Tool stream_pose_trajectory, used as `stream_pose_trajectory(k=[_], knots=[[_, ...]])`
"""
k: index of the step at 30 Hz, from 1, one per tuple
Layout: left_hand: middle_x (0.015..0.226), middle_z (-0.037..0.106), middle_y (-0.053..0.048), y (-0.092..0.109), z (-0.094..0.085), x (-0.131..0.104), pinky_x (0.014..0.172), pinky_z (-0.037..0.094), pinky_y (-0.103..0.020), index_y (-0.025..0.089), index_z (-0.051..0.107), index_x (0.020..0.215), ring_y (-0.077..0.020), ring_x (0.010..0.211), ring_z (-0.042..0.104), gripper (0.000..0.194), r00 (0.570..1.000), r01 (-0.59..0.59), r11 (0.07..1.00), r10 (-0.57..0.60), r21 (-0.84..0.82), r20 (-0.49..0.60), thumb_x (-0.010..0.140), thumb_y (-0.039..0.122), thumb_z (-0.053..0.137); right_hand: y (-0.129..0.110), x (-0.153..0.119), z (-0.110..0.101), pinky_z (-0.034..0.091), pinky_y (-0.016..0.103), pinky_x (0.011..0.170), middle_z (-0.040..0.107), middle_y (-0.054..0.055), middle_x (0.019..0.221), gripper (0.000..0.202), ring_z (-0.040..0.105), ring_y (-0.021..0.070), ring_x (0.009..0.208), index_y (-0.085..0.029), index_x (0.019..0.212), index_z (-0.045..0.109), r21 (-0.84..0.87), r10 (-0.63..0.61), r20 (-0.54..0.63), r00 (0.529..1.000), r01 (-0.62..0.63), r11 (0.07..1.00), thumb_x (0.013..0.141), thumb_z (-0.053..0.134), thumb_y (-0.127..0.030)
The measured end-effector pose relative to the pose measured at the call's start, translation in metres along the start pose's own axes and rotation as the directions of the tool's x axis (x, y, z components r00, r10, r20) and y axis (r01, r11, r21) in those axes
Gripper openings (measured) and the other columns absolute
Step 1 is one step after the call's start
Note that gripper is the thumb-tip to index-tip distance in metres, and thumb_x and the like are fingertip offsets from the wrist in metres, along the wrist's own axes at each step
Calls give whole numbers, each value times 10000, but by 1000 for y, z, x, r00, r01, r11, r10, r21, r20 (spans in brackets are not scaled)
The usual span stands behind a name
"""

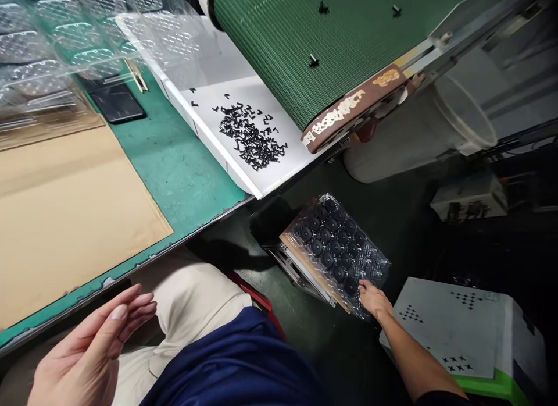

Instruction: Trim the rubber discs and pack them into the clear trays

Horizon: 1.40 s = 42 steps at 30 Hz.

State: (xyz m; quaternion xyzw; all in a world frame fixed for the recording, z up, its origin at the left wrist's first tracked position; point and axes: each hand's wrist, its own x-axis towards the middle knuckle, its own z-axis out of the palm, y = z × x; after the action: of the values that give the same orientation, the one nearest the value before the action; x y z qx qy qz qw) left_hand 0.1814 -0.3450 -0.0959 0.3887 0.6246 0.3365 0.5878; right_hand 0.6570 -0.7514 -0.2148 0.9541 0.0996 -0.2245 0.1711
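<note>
My left hand (82,353) is raised at the lower left, fingers stretched out and nothing visible in it. My right hand (375,300) reaches down to the near right edge of a clear plastic tray (370,265), its fingertips pinched together by a black round part (350,286). Whether the fingers hold that part or the tray itself, I cannot tell. Rows of such black parts fill most of the tray's pockets; those towards the right side show no parts. Beneath the tray is a brown cardboard sheet (300,259), on a low stand.
A green conveyor belt (279,51) carries a few small black pieces. Its end overhangs a white chute (209,132) with a heap of black pieces. On the green table (170,179) lie cardboard (78,220), a phone (117,102) and clear trays (39,45). A grey box (444,330) stands right.
</note>
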Motion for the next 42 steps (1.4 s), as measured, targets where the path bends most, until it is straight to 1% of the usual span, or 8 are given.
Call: stream_pose_trajectory(k=[6, 12, 14, 18, 20, 28, 33, 42], knots=[[912, 818, -65, -3, -11, 1, 808, 669, -334, 223, 817, 1015, -237, 808, 771, 489, 998, 28, 996, -33, -87, -53, 639, 525, 891, -43, -6, -18, 583, 378, 848, 745, 84, 1069, 312, 719, 230, 927, -235, 1182, 701, 139, -57, -28, 998, 61, 988, 1046, 485, -416], [948, 815, -121, 9, -47, 8, 826, 660, -361, 160, 802, 1085, -251, 841, 778, 509, 989, -139, 988, 135, -69, -52, 742, 534, 837, -206, -46, -13, 591, 325, 690, 784, 50, 884, 376, 757, 280, 834, -316, 962, 756, 426, -542, -90, 835, 524, 737, 915, 485, -573], [961, 815, -127, 19, -65, 19, 872, 649, -392, 153, 792, 1114, -267, 882, 779, 515, 970, -223, 975, 223, 7, -96, 786, 550, 790, -276, -89, -31, 565, 291, 583, 771, 31, 831, 367, 734, 237, 681, -322, 970, 748, 506, -768, -198, 608, 735, 452, 931, 510, -599], [1053, 807, -130, 49, -105, 61, 895, 631, -374, 148, 751, 1200, -261, 991, 767, 548, 883, -381, 832, 457, 403, -110, 925, 581, 558, -394, -196, -112, 487, 250, 642, 718, 37, 837, 281, 664, 156, 660, -246, 1066, 711, 161, -796, -583, -161, 938, -308, 1056, 459, -369], [1112, 796, -121, 65, -124, 91, 873, 628, -364, 171, 749, 1197, -257, 1007, 762, 521, 833, -406, 702, 548, 585, -80, 941, 547, 494, -443, -236, -154, 428, 267, 653, 659, 34, 744, 389, 628, 159, 675, -218, 924, 695, -100, -712, -603, -360, 919, -380, 1084, 349, -293], [1087, 746, -141, 95, -195, 175, 1022, 505, -521, 209, 756, 955, -342, 1061, 674, 320, 687, -343, 466, 717, 816, -121, 860, 349, 483, -589, -245, -205, 401, 256, 657, 661, 14, 806, 222, 606, 156, 723, -184, 857, 648, -246, -749, -609, -261, 960, -135, 1027, 515, -237], [1134, 706, -131, 71, -212, 185, 1002, 506, -476, 229, 721, 1010, -320, 1072, 636, 312, 642, -308, 400, 757, 863, -122, 923, 337, 441, -603, -228, -183, 424, 270, 687, 664, 15, 820, 231, 622, 170, 766, -185, 871, 623, -261, -765, -620, -175, 965, -9, 1034, 460, -198], [1129, 675, -123, 63, -209, 185, 982, 505, -424, 210, 698, 1058, -279, 1079, 616, 279, 627, -280, 370, 769, 886, -123, 980, 256, 434, -608, -222, -181, 441, 336, 789, 683, 76, 847, 358, 639, 234, 861, -232, 852, 611, -272, -757, -621, -205, 962, -38, 1029, 312, -321]])
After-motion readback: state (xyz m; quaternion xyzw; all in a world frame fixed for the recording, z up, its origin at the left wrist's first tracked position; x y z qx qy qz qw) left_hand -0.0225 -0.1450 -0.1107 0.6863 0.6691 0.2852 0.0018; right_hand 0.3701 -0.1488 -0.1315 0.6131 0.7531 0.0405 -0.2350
